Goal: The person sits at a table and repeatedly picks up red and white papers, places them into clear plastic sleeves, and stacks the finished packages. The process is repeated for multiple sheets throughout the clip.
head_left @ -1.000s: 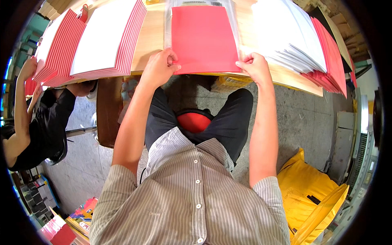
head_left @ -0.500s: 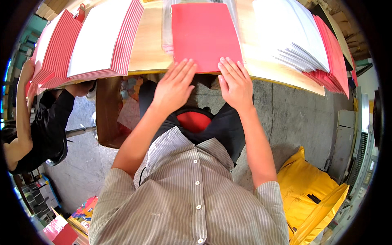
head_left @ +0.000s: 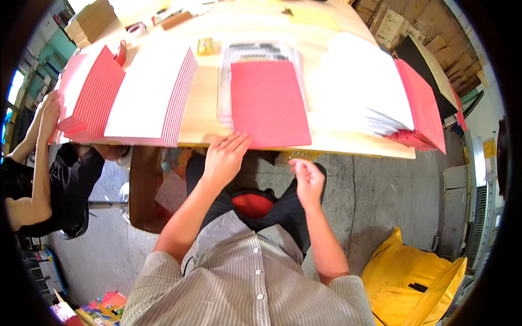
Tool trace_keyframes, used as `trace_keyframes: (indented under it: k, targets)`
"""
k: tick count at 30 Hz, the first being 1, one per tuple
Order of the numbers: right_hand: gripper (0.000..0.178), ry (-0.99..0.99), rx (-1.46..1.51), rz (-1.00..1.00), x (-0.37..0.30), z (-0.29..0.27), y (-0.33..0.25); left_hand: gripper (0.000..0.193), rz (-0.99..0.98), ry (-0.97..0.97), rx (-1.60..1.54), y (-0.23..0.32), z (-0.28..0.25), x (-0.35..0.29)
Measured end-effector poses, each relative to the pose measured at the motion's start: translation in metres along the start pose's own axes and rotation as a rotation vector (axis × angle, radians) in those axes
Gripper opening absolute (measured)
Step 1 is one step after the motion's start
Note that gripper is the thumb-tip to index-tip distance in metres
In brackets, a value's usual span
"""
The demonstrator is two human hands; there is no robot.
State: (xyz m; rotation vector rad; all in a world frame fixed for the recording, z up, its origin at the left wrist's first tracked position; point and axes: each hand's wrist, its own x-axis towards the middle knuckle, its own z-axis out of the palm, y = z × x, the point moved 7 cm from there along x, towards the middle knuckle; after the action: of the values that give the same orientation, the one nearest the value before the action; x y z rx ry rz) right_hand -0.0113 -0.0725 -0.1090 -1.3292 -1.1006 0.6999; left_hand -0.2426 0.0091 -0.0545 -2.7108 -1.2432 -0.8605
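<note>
A flat red rectangle (head_left: 269, 103), a cover or a booklet, lies on clear plastic sleeves (head_left: 224, 89) near the table's front edge. My left hand (head_left: 225, 157) rests at its near left corner, fingers stretched out and lying on it. My right hand (head_left: 309, 179) hangs off the table edge above my right thigh, apart from the red piece. Its fingers are loosely curled, and nothing shows in them. Left of the sleeves stands a fanned stack of white sheets with red edges (head_left: 149, 92). To the right leans a pile of white sheets (head_left: 359, 81) against red covers (head_left: 421, 106).
Another person's hands (head_left: 50, 111) touch a second red-edged stack (head_left: 87, 95) at far left. A yellow box (head_left: 205, 46) and tape roll (head_left: 137, 29) lie farther back. Below are an open carton (head_left: 144, 190) and, on the floor at right, a yellow bag (head_left: 405, 282).
My right hand has lifted off the red piece, drawn back past the table edge and curled. My left hand stays at its near left corner. The view has tilted up, showing more table.
</note>
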Motion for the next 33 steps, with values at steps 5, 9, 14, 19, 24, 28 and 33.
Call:
trace_keyframes:
  k: [5,9,14,19,24,28,33]
  targets:
    - [0.050,-0.132,0.573,0.508,0.015,0.050,0.013,0.035,0.022,0.038,-0.044,0.001,-0.004,0.007]
    - [0.042,-0.052,0.558,0.600,0.037,0.057,-0.005,0.033,0.049,0.093,-0.010,0.005,-0.016,0.009]
    - [0.018,0.076,0.587,0.420,0.057,0.057,-0.022,0.029,0.049,0.129,-0.058,0.016,-0.024,0.010]
    - [0.012,0.036,0.619,0.273,0.078,0.030,-0.070,0.042,-0.024,0.337,-0.180,-0.002,-0.042,0.003]
    - [0.011,0.116,0.707,0.192,0.104,-0.040,-0.125,0.050,-0.064,0.165,-0.150,-0.031,-0.016,0.013]
    - [0.012,0.245,0.756,0.125,0.125,-0.104,-0.142,0.051,-0.045,0.112,-0.101,-0.039,-0.001,0.030]
    - [0.010,0.392,0.686,0.036,0.140,-0.195,-0.153,0.051,-0.049,0.063,-0.004,-0.038,0.007,0.035]
